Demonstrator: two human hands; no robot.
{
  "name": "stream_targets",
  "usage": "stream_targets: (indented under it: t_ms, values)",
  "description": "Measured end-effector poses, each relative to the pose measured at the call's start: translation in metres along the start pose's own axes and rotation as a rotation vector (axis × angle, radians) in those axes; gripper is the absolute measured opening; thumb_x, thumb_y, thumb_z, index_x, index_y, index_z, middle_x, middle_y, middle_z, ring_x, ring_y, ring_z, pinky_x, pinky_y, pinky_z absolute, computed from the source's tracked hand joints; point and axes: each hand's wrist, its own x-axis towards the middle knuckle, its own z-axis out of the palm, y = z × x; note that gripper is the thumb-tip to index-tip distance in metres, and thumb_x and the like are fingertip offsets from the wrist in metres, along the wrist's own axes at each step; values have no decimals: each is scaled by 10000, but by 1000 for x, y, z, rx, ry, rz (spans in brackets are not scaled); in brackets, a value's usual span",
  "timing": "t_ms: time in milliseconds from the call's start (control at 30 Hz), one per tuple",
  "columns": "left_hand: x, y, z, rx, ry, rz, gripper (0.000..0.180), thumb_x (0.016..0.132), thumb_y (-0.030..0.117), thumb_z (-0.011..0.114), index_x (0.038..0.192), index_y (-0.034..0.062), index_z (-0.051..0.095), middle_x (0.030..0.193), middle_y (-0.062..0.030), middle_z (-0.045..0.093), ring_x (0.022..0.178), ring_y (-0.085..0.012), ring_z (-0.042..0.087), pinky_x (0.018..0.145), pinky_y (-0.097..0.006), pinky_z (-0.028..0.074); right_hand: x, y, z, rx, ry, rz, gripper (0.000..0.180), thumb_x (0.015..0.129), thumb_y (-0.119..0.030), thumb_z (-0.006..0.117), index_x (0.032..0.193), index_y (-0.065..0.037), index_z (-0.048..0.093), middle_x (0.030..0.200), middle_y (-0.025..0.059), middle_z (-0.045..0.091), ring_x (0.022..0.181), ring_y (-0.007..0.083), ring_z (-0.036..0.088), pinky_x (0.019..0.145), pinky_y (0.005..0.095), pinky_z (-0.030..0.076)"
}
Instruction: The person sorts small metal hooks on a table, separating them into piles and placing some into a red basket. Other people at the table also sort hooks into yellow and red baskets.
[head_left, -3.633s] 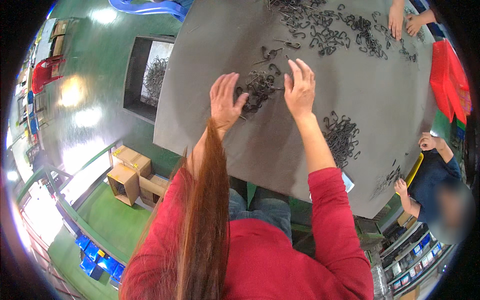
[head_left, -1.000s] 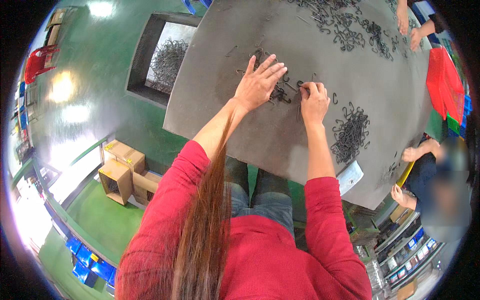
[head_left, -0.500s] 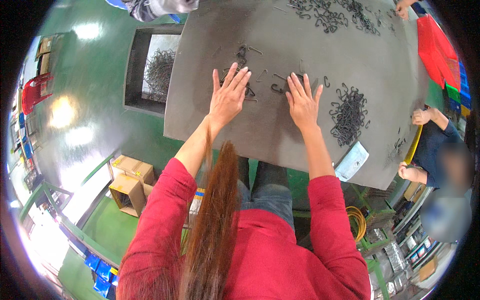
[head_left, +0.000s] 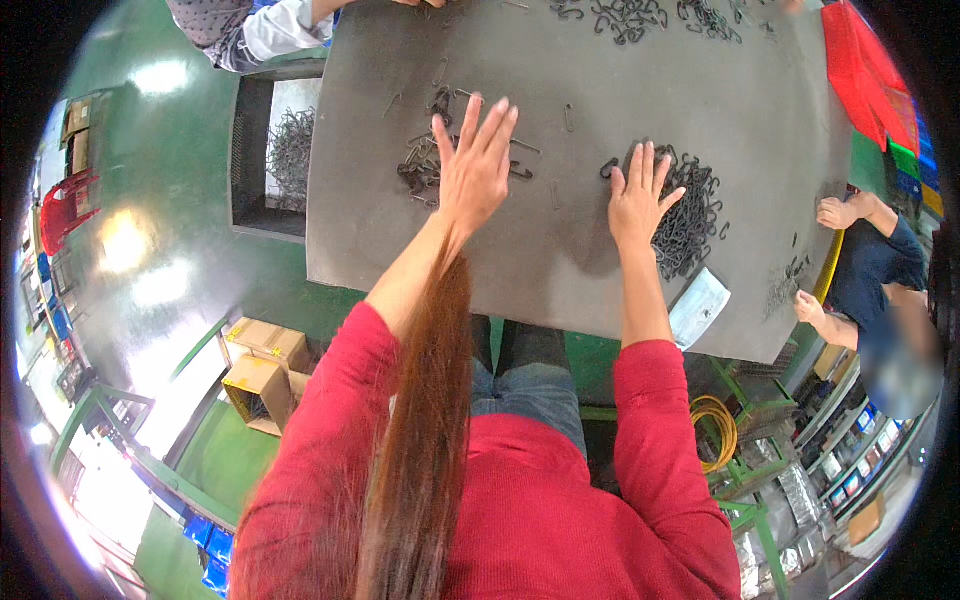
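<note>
My left hand is open, palm down over the grey tabletop, its fingers spread. Beside and partly beneath it lies a small cluster of dark and thin metal hooks. Open as well, my right hand reaches the left edge of a dense pile of black S-shaped hooks. A single black hook lies just left of its fingertips. Whether anything sits under either palm is hidden.
More black hooks lie at the table's far side. A pale blue face mask rests by the near right edge. Red bins stand at the right. Co-workers' hands are at the right edge; another person's sleeve is at far left.
My right hand has moved right, up to the black hook pile. My left hand has shifted off the small cluster, uncovering more of it. The view has turned slightly; a person's arm shows more at far left.
</note>
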Motion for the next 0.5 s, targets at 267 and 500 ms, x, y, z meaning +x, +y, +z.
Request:
stream_targets:
  t_ms: [267,500]
  values:
    - [-69,8,10,60,-120,-112,592,895,197,520,1442,93,321,1541,-25,213,1451,-289,43,1107,-607,-35,-46,-84,-22,158,-206,-392,579,915,-422,475,1430,-177,375,1524,-35,276,1444,212,122,1114,608,-36]
    - [-19,17,12,33,-129,18,662,922,357,483,1488,127,226,1563,-42,154,1456,-248,9,1113,-582,-65,-100,-52,-30,156,-381,-417,650,883,-437,526,1452,-190,331,1546,10,217,1448,256,87,1101,622,-39]
